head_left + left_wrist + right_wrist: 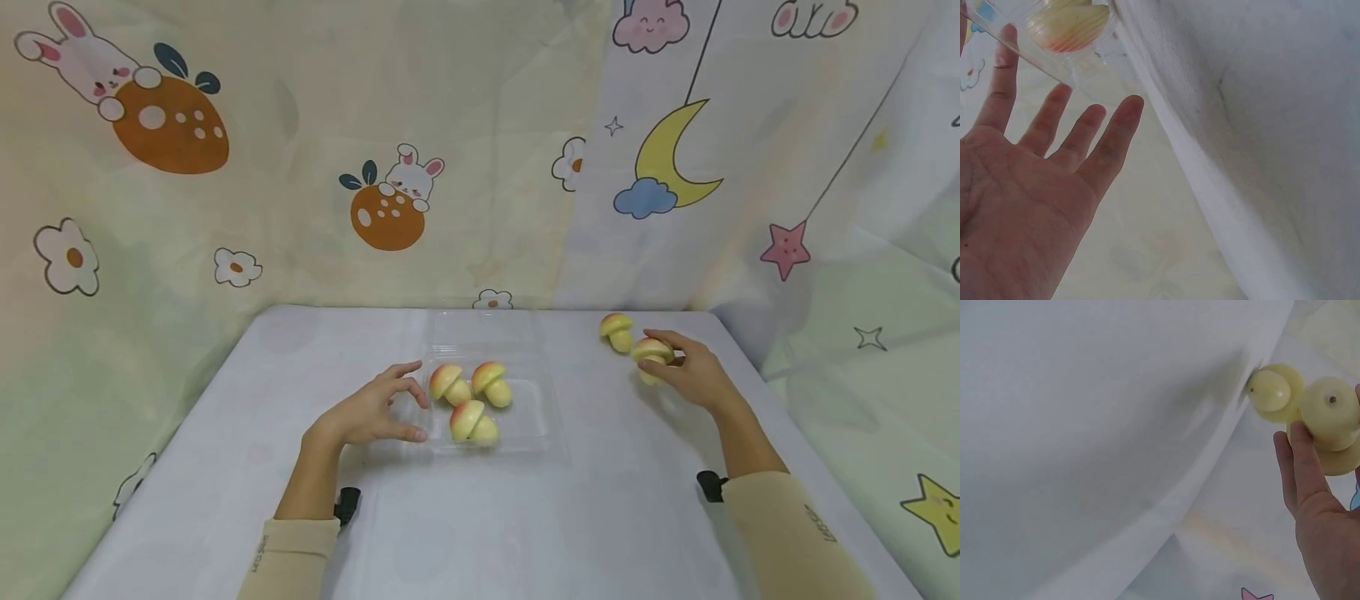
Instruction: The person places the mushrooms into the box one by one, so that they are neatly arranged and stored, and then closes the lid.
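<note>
A clear plastic container (528,417) with its lid (483,329) laid back holds three yellow toy mushrooms with reddish caps; the front one (467,421) lies tilted. At the container's left side is my left hand (367,412), thumb and fingers spread, with fingertips at its wall. The left wrist view shows those fingers loosely extended, one mushroom (1072,28) seen through the plastic. Over at the right, my right hand (697,371) pinches another toy mushroom (651,350) by its cap, its stem (1332,406) facing the right wrist camera. Beside it stands one more mushroom (617,332).
A white cloth covers the table (480,533). Behind it hangs a curtain (300,167) printed with rabbits, flowers and a moon. A dark wrist device (347,505) sits at the left sleeve, another (711,486) at the right.
</note>
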Demonstrator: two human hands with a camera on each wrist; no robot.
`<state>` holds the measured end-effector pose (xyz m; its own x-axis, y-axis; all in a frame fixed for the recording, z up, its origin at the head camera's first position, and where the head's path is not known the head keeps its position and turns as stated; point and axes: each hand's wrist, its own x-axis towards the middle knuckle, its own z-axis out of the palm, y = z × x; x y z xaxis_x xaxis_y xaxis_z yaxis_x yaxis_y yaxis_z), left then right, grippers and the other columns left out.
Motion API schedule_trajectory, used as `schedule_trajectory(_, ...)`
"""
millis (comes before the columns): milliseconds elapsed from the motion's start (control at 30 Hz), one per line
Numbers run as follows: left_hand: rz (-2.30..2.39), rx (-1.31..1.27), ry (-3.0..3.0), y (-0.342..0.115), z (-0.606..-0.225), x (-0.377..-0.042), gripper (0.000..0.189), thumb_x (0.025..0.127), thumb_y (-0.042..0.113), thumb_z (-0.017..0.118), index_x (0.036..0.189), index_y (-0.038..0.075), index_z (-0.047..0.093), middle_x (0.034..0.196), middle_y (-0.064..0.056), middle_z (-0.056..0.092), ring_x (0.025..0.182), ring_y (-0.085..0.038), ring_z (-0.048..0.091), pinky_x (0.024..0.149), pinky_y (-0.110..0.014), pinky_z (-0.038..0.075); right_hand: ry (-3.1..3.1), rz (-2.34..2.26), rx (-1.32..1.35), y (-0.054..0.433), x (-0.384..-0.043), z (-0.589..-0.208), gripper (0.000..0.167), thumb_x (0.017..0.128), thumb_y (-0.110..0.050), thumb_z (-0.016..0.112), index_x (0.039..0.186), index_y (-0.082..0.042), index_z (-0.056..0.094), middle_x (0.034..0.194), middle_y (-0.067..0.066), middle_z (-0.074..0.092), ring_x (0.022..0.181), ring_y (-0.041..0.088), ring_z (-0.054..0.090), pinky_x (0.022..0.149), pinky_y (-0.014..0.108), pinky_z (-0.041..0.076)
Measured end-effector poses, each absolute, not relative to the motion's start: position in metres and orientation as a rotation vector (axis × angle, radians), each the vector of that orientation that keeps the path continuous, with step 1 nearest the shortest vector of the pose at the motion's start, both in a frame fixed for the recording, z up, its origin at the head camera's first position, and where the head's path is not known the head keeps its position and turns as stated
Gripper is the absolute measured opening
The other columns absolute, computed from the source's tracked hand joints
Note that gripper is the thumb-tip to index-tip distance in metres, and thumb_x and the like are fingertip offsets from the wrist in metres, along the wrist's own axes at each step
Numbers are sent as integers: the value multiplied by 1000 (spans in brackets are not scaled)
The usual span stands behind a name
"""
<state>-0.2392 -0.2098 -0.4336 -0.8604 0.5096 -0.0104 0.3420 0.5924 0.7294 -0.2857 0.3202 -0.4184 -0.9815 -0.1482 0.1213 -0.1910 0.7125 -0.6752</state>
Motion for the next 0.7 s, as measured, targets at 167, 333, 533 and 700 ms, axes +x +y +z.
schedule_trajectory(167, 1138, 722, 2597, -210, -434, -239, 46, 77, 41, 91, 108, 15, 68, 168, -15, 23, 153, -43, 24, 112, -65, 39, -2851, 1176, 291, 311, -285, -413, 68, 96, -40, 73, 152, -9, 48, 139, 23, 56, 111, 41, 63, 75, 25, 55)
schedule_trajectory(333, 1132, 714, 2602, -210, -433, -239, 46, 77, 41, 91, 108, 15, 68, 168, -14, 23, 153, -42, 24, 112, -65, 40, -2820, 1252, 337, 300, -283, -410, 69, 96, -39, 74, 152, -9, 48, 142, 23, 54, 115, 43, 63, 77, 23, 55)
schedule_trajectory(533, 1130, 717, 2602, -209, -432, -238, 46, 78, 40, 91, 108, 14, 68, 168, -15, 23, 153, -43, 25, 112, -65, 39, -2787, 1324, 407, 289, -280, -408, 69, 96, -36, 74, 153, -8, 47, 144, 23, 53, 119, 45, 63, 84, 23, 55)
schedule_trajectory(700, 1127, 708, 2603, -209, -432, -238, 46, 78, 40, 91, 108, 15, 68, 168, -14, 23, 153, -43, 25, 112, -65, 39, -2782, 1311, 439, 281, -279, -405, 69, 96, -35, 75, 153, -9, 46, 146, 20, 52, 122, 45, 61, 87, 30, 57)
